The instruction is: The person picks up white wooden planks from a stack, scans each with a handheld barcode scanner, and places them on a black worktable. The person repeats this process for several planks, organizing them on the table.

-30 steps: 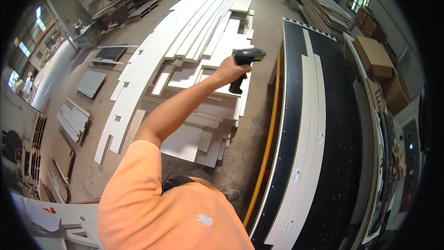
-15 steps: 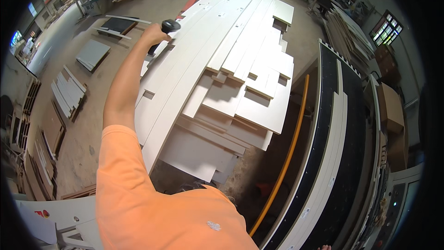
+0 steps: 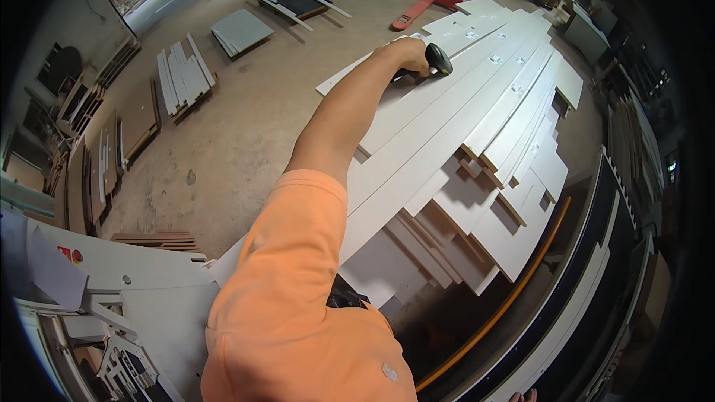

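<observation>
My left hand [image 3: 406,58] is wrapped round a black handheld barcode scanner [image 3: 439,60], my arm stretched out ahead. The scanner's rounded head is over the left side of a big stack of long white boards [image 3: 417,141]. Small labels [image 3: 494,59] lie on several of the boards' far parts. Only the fingertips of my right hand [image 3: 523,396] show, at the bottom edge by a long pale board [image 3: 558,327] on the black conveyor belt. The rest of that hand is out of the picture.
A yellow rail [image 3: 514,298] runs between stack and conveyor. Beyond the stack is a red pallet jack [image 3: 432,6]. Along the left, piles of white strips [image 3: 182,78] and a grey panel [image 3: 242,32] lie on the floor. A white machine [image 3: 141,268] stands at lower left.
My view has swung left, so the board stack and conveyor sit further right in it. My left hand still grips the scanner over the stack's left side.
</observation>
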`<state>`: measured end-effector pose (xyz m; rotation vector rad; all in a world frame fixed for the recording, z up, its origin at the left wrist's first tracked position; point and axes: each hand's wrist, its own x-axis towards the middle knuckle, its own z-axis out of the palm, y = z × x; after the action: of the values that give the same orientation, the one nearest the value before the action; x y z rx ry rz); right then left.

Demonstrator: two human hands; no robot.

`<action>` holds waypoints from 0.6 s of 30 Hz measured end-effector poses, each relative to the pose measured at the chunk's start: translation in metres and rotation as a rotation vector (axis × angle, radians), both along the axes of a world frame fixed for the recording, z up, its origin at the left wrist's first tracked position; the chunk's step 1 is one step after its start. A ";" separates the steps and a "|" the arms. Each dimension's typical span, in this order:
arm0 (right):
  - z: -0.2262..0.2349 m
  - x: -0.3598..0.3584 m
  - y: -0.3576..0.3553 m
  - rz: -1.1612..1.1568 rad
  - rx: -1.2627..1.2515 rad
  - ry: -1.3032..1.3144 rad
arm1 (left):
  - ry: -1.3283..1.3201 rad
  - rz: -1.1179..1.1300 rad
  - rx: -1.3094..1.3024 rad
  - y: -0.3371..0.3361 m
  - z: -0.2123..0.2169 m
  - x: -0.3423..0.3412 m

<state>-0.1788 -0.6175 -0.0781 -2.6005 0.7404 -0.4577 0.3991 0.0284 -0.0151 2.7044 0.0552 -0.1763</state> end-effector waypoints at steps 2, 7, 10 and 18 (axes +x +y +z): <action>-0.001 0.010 0.017 0.001 0.008 0.071 | 0.066 -0.004 0.022 -0.003 0.001 0.000; -0.006 0.053 0.064 0.107 0.107 0.107 | 0.088 0.025 0.072 -0.008 0.016 -0.012; -0.012 0.092 0.104 0.284 0.288 -0.098 | 0.034 -0.065 0.085 -0.010 0.044 -0.038; -0.008 0.232 0.280 0.878 1.591 0.161 | 0.080 -0.185 -0.334 -0.090 0.074 -0.241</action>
<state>0.0528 -0.3373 -0.0864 -1.1644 -0.1391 0.4765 0.1582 -0.0614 0.0590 2.3656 -0.1851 -0.3195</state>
